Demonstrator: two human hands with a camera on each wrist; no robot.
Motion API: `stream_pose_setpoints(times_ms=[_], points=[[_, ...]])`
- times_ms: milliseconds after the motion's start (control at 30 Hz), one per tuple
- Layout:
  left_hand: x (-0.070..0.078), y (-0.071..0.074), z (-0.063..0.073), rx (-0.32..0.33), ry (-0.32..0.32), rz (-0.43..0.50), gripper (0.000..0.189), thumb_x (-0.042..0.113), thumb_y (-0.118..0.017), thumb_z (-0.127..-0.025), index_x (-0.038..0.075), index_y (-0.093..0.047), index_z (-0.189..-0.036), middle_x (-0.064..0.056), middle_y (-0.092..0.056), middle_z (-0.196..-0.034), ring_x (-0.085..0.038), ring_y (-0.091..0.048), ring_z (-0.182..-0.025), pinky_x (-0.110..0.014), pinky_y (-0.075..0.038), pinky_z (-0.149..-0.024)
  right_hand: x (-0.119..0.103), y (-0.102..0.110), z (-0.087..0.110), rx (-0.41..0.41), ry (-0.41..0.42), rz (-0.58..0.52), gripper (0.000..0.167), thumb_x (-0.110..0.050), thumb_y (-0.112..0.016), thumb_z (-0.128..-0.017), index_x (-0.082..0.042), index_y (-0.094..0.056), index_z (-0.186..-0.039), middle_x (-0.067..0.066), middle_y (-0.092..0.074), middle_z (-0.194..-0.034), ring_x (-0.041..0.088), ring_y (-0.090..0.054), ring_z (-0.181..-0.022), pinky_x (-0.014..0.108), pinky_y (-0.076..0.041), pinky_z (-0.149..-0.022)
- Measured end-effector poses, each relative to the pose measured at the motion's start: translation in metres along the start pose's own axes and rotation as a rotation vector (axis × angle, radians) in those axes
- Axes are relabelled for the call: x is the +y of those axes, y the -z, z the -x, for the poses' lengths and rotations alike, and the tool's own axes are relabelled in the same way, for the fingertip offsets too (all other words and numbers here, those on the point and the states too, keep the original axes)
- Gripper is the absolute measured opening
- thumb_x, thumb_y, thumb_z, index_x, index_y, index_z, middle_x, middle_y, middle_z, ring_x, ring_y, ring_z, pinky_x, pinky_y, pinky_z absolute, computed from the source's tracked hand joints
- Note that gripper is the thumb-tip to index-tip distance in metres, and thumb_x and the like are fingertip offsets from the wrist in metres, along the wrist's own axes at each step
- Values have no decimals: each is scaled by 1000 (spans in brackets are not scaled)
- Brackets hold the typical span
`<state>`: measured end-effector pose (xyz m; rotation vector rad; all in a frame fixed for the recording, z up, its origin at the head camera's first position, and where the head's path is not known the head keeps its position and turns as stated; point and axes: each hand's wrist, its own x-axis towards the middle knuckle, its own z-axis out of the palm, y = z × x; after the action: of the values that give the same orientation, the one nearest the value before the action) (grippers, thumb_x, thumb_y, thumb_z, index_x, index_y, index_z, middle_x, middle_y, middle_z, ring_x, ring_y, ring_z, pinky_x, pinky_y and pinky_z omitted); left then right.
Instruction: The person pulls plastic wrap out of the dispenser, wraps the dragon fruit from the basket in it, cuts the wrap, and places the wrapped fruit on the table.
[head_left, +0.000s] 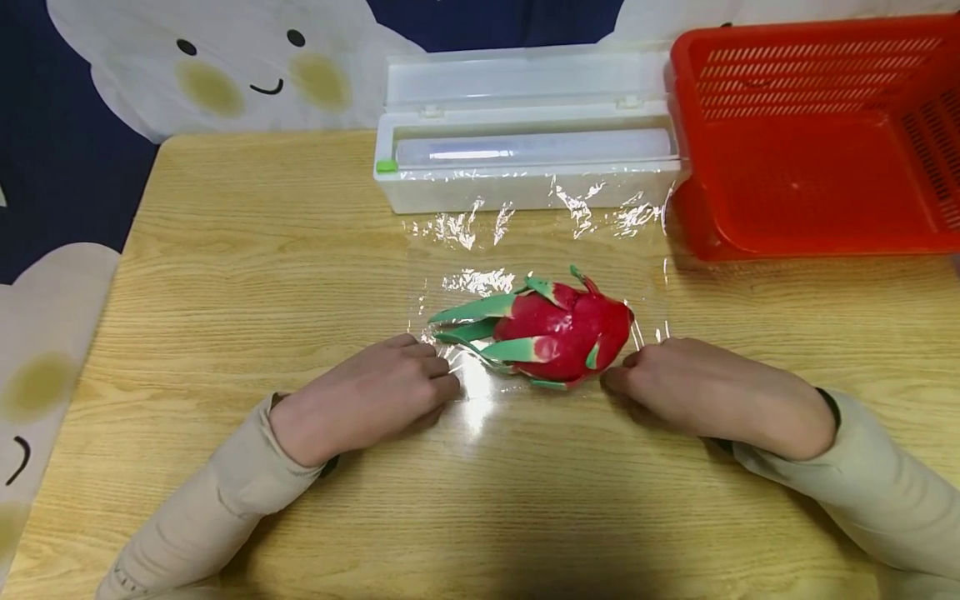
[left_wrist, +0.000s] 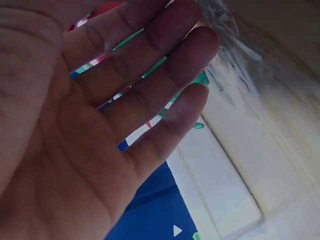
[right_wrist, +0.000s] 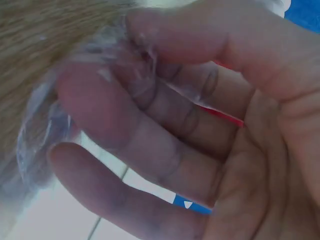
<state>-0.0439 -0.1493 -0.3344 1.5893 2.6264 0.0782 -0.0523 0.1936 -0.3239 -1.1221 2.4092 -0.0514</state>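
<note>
A sheet of cling film (head_left: 480,279) stretches toward me from a roll (head_left: 540,148) in a white box. Within the area of the film lies a red dragon fruit (head_left: 562,333), its long green tips pointing left. My left hand (head_left: 371,392) grips the near left part of the film, beside those tips; bunched film (left_wrist: 245,65) shows past its fingertips in the left wrist view. At the near right corner, close to the fruit's blunt end, my right hand (head_left: 708,387) pinches gathered film (right_wrist: 142,55) between thumb and fingers.
The white film box (head_left: 525,196) stands at the table's back with its lid (head_left: 532,79) raised and a green slider (head_left: 386,167) at the left. A red plastic basket (head_left: 817,247) is at the back right. Behind hangs a cloud-patterned cloth (head_left: 247,50).
</note>
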Motion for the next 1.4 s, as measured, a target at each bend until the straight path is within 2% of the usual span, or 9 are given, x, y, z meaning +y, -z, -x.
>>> stream_pose_setpoints(times_ms=[200,467,667,933,1167,1400], points=[[2,2,0,-15,-1,6,7,16,-72,-93,20,-74,-98,8,-75,-90,-15,-69,-90,-32,-55,-87,-2,3,5,40,24,30,34,-2,-74,-83,-30,-57,-75,-15,-46,-58,6,-41,-52,21,-33,-48],[3,3,1,-36,6,-8,9,15,-72,-93,21,-74,-100,8,-77,-96,-16,-71,-95,-32,-54,-87,-4,7,10,41,-6,57,31,0,-75,-83,-28,-63,-84,-12,-54,-64,7,-50,-54,23,-38,-50],[3,4,2,-29,13,-22,8,13,-72,-92,18,-72,-98,6,-74,-89,-16,-69,-89,-32,-55,-86,-3,8,13,57,-2,72,33,0,-76,-84,-28,-66,-99,-10,-62,-78,7,-56,-62,27,-48,-53],[4,8,3,-27,17,-40,13,7,-70,-92,17,-70,-99,5,-74,-93,-17,-69,-92,-34,-55,-89,-2,10,17,82,7,87,37,3,-76,-83,-29,-63,-99,-11,-63,-81,6,-57,-67,29,-50,-54],[5,10,5,-25,28,-35,23,-6,-70,-83,15,-61,-87,5,-61,-68,-13,-59,-64,-31,-51,-68,-2,12,20,123,33,111,37,3,-76,-82,-28,-62,-95,-12,-59,-79,5,-53,-67,28,-49,-54],[4,10,4,33,10,-53,16,0,-70,-89,14,-64,-95,5,-62,-75,-17,-56,-75,-30,-51,-74,-2,14,23,135,5,115,37,6,-76,-79,-25,-60,-91,-11,-55,-76,6,-49,-67,29,-49,-55]])
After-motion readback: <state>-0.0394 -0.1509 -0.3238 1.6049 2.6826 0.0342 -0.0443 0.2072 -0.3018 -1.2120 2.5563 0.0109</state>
